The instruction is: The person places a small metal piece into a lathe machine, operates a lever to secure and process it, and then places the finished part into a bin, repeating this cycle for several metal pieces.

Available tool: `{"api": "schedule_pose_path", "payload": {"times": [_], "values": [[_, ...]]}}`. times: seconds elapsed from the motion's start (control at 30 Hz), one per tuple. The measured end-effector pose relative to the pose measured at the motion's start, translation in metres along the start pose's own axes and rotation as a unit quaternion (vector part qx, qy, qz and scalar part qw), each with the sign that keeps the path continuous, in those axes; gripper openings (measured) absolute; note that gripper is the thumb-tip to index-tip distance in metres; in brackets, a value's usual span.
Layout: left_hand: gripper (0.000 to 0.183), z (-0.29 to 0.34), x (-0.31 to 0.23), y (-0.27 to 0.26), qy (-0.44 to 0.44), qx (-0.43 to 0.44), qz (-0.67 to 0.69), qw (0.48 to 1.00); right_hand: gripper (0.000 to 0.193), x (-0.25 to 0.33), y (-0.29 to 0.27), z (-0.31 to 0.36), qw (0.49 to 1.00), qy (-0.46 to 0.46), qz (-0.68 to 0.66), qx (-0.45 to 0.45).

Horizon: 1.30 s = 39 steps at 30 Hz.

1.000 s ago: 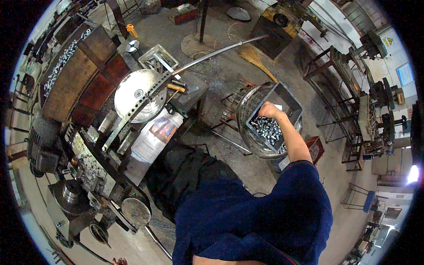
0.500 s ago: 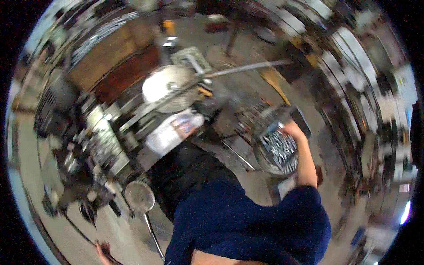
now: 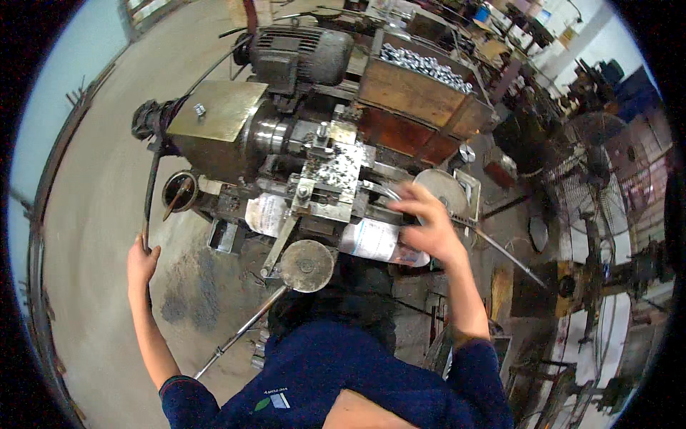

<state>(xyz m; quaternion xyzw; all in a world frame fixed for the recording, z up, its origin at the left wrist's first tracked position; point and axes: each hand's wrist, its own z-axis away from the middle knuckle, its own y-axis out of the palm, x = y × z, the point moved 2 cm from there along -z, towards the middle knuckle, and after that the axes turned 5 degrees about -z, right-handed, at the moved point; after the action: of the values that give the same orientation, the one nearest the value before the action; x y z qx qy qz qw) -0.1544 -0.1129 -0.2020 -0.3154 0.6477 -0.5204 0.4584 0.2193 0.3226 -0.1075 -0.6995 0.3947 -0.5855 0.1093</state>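
At the left, my left hand [image 3: 143, 261] is closed round a long dark lever [image 3: 153, 193] that rises to the machine's headstock [image 3: 214, 118]. My right hand [image 3: 432, 229] hovers at the right end of a lathe-like machine, near its metal slide [image 3: 382, 189]. Its fingers are curved and blurred, so I cannot make out whether a small part is in them. Between the hands sit the shiny chuck [image 3: 271, 134] and a block-shaped tool carriage [image 3: 329, 182] strewn with metal chips. A printed white sack [image 3: 371, 239] lies along the machine's front, below my right hand.
A round disc on a rod [image 3: 307, 266] stands before my lap. Behind the machine are a motor [image 3: 304, 57] and a rusty bin [image 3: 414, 89] heaped with small metal parts. Another round plate [image 3: 439, 193] lies beyond my right hand. A caged fan [image 3: 593, 154] stands at the right.
The view has swung left to the machine. My right hand has left the tray of small metal pieces and come to the machine. My left hand now grips the lever higher in view.
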Motion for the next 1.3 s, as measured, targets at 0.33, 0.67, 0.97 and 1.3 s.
{"api": "schedule_pose_path", "payload": {"times": [0.33, 0.67, 0.97, 1.3], "values": [[0.040, 0.056, 0.012, -0.005, -0.046, -0.033, 0.015, 0.998, 0.032, -0.001, 0.112, -0.198, 0.922, -0.021, 0.345, 0.175], [0.027, 0.049, 0.025, 0.006, -0.041, -0.042, 0.034, 0.998, 0.029, -0.018, 0.118, -0.202, 0.959, -0.038, 0.239, 0.150], [0.026, 0.039, 0.040, 0.003, -0.062, -0.033, -0.098, 0.993, 0.019, -0.014, 0.125, -0.214, 0.985, 0.039, 0.156, 0.062], [0.016, -0.064, 0.144, -0.044, -0.056, -0.067, -0.304, 0.949, 0.023, 0.001, 0.119, -0.212, 0.985, 0.003, 0.158, 0.070]]}}
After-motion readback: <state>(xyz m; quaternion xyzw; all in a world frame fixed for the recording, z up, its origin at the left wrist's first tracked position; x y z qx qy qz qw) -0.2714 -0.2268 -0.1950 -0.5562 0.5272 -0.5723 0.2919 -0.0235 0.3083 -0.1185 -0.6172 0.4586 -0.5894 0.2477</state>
